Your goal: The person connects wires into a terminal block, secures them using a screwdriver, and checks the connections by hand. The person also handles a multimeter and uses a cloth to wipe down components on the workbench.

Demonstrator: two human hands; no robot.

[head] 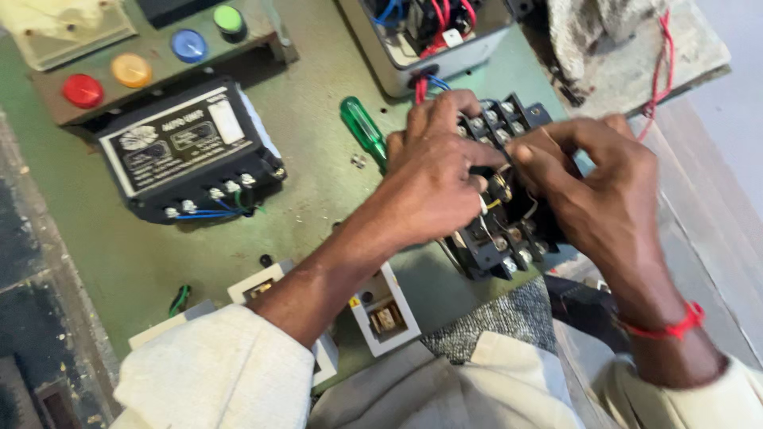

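Note:
My left hand (433,171) grips a black electrical contactor (509,230) with several screw terminals, which lies on a green metal panel (159,262). My right hand (592,187) pinches a thin dark wire or small part at the contactor's top, fingertips meeting those of the left hand. A red thread is tied around my right wrist. A screwdriver with a green handle (362,127) lies on the panel just left of my left hand, its shaft hidden under the fingers.
A black rectangular unit (187,151) with blue wires sits at left. Red, yellow, blue and green push buttons (131,70) line a strip above it. A grey box with red and blue wires (425,36) stands behind. White switch parts (385,314) lie near my forearm.

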